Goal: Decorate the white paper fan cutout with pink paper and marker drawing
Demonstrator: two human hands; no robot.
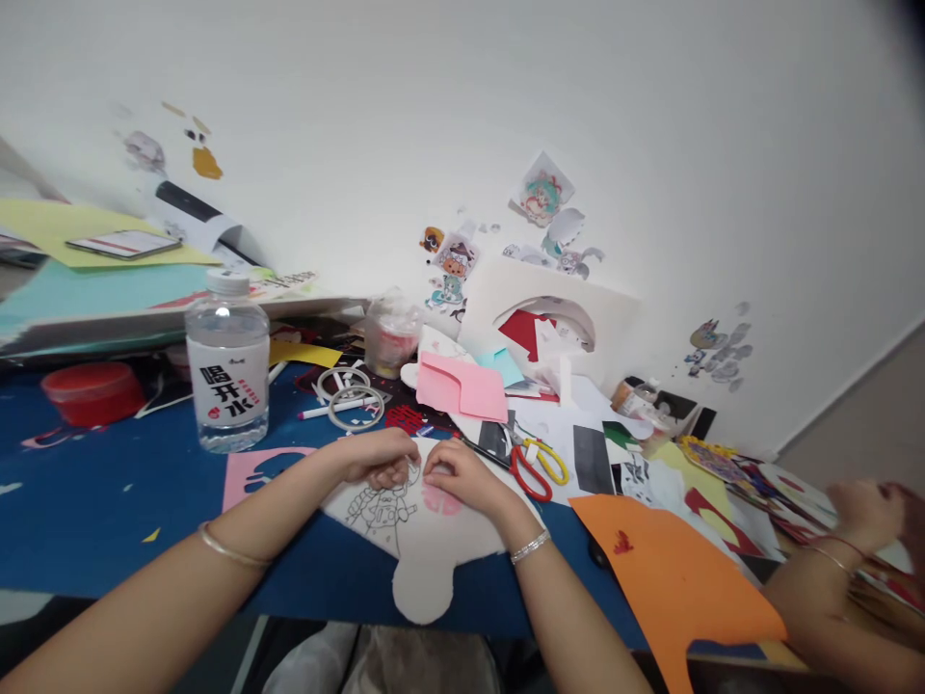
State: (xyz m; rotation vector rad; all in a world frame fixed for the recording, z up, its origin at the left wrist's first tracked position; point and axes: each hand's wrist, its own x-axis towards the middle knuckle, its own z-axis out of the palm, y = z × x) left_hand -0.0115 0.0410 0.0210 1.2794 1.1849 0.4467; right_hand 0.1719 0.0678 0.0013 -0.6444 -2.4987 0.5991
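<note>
A white fan-shaped paper piece (pixel 423 588) with a rounded tab lies on the blue table in front of me. It bears a black line drawing (pixel 382 511) on its left half and a pink cut-out (pixel 440 499) right of centre. Over the drawing's upper part is my left hand (pixel 382 457), its fingers curled; what they hold, if anything, is hidden. My right hand (pixel 459 472) rests at the pink cut-out's upper edge, fingers bent and thumb close to them. The two hands are a small gap apart.
A water bottle (pixel 228 371) stands at the left, near a red tub (pixel 93 393). Scissors (pixel 531 472) with red and yellow handles, a pink paper (pixel 462 387) and tape rings (pixel 356 409) lie beyond my hands. Orange paper (pixel 672 578) and another person's arm (pixel 824 578) are at the right.
</note>
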